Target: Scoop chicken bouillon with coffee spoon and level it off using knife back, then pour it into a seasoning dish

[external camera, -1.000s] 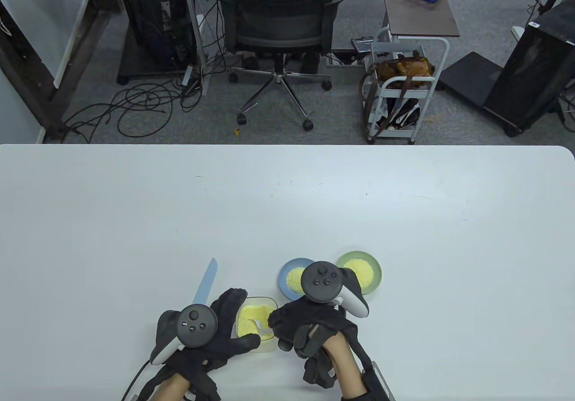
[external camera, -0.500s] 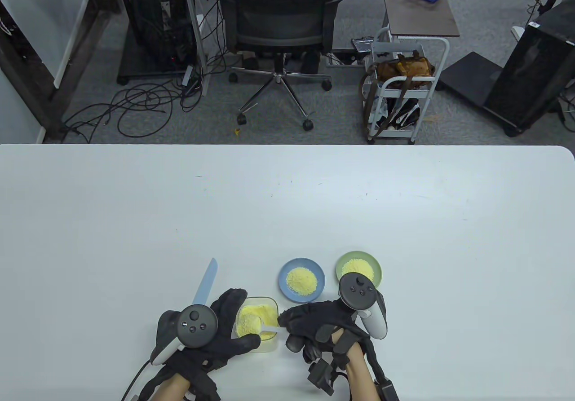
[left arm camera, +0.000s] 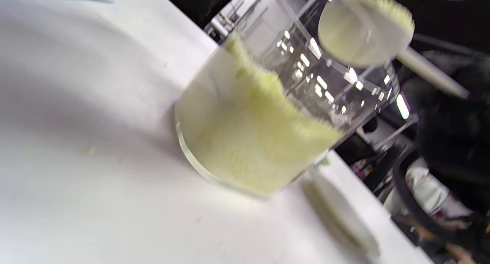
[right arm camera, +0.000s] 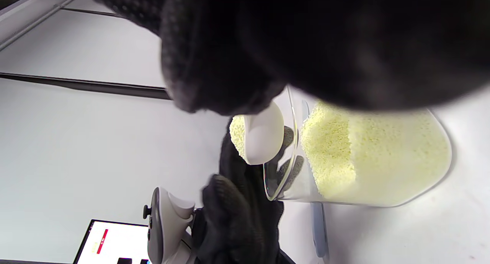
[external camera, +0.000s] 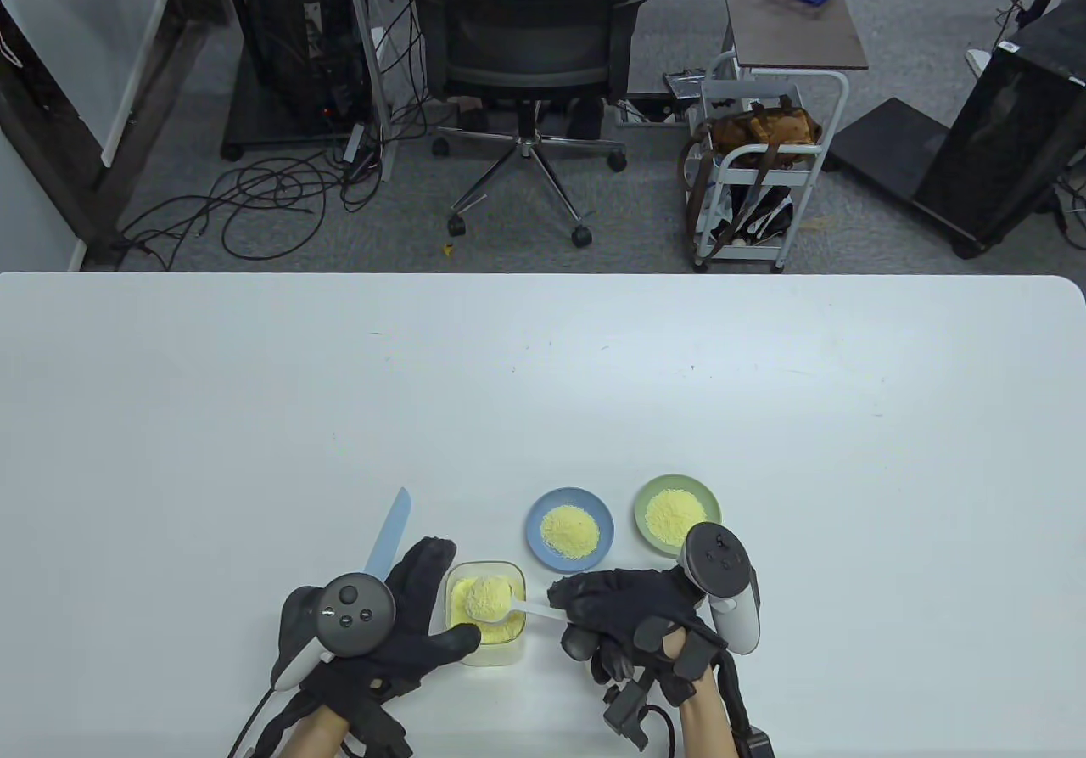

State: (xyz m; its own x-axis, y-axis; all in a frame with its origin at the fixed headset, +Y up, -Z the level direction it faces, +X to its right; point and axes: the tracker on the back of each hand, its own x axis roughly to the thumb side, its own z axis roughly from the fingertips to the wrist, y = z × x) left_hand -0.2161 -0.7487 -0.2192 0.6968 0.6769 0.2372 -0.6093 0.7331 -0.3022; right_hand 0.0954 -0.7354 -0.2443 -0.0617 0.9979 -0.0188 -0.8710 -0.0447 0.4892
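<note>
The white counter [external camera: 543, 384] stands before an office chair [external camera: 526, 36]. The left hand [external camera: 399, 639] grips the clear jar [external camera: 488, 622]. The right hand [external camera: 632, 622], clamped on the spoon [external camera: 501, 603], has just lifted it heaped with bouillon [external camera: 486, 597] above the jar, so levelling comes next. The knife [external camera: 389, 535] lies untouched.

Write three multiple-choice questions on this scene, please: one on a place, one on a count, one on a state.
1. Where does the knife lie?
A. left of the clear container
B. in the green dish
C. on the blue dish

2. How many round dishes hold powder?
A. one
B. two
C. four

3. How is the spoon in the right hand?
A. empty
B. heaped
C. lying on the table

Answers: 1 A, the blade shows beyond the left hand. 2 B, blue and green both carry a yellow pile. 3 B, a mound rises over its bowl above the container.
</note>
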